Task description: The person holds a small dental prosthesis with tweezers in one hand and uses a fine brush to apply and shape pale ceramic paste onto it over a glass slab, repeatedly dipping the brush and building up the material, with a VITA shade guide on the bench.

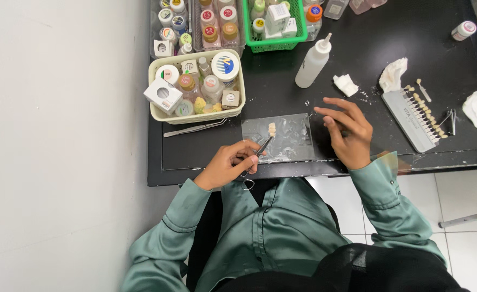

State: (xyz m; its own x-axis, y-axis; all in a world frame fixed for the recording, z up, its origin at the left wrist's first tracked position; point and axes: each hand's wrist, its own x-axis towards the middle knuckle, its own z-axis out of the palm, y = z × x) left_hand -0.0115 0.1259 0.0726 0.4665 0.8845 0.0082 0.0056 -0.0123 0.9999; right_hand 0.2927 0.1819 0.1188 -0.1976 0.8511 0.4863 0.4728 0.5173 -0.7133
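Observation:
My left hand [228,164] grips metal scissor-handled forceps [255,155]. Their tip clamps a small tooth-coloured dental piece [271,128] over a clear glass slab [292,141] that carries pale smears. My right hand [347,132] hovers just to the right of the slab with its fingers spread and slightly bent, and I see nothing held in it. Both arms wear green sleeves.
On the black table [368,48], a cream basket [195,117] of small jars sits left of the slab, with metal tweezers [195,128] in front of it. Behind are a green basket [275,44] and a white squeeze bottle [313,62]. To the right lie a tooth shade guide [411,116] and crumpled tissues [393,74].

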